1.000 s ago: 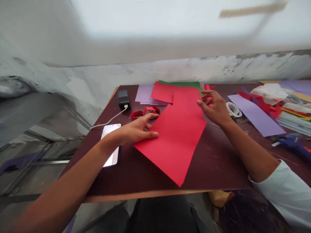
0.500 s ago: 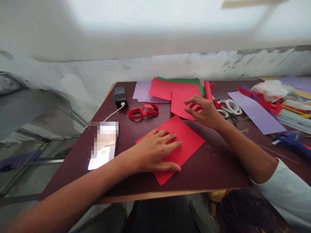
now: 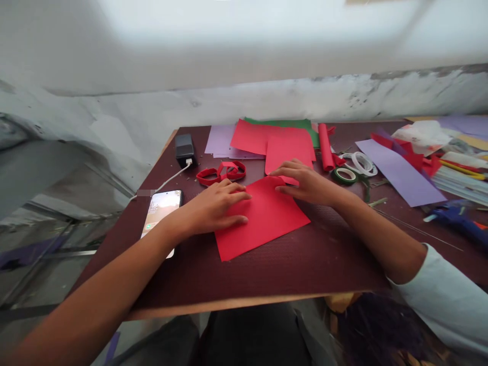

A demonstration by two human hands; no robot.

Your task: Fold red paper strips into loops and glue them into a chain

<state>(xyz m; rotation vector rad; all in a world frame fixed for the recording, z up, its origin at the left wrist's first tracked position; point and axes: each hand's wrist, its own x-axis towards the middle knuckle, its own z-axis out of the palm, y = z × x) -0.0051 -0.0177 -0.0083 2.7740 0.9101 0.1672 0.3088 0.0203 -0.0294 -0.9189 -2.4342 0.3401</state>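
Observation:
A square sheet of red paper (image 3: 263, 218) lies on the dark table in front of me. My left hand (image 3: 219, 207) rests on its left side, fingers spread and pressing flat. At the far corner is my right hand (image 3: 299, 184), fingers stretched out and thumb apart, touching the sheet's edge; whether it pinches the edge I cannot tell. Just behind the left hand sits a looped red paper piece (image 3: 221, 173). More red sheets (image 3: 287, 147) lie beyond the right hand, with a green sheet (image 3: 282, 122) partly under them.
A lit phone (image 3: 163, 203) lies partly under my left forearm. Behind it, a black power bank (image 3: 185, 148) has a white cable. Toward the right are a red roll (image 3: 325, 147), green tape (image 3: 345, 176), white rings (image 3: 360, 163), a lilac strip (image 3: 400, 172) and a blue glue gun (image 3: 457, 218).
The red sheet has turned and shifted slightly away from me. My left hand has slid left and farther up; my right hand has come down and left onto the sheet's far edge.

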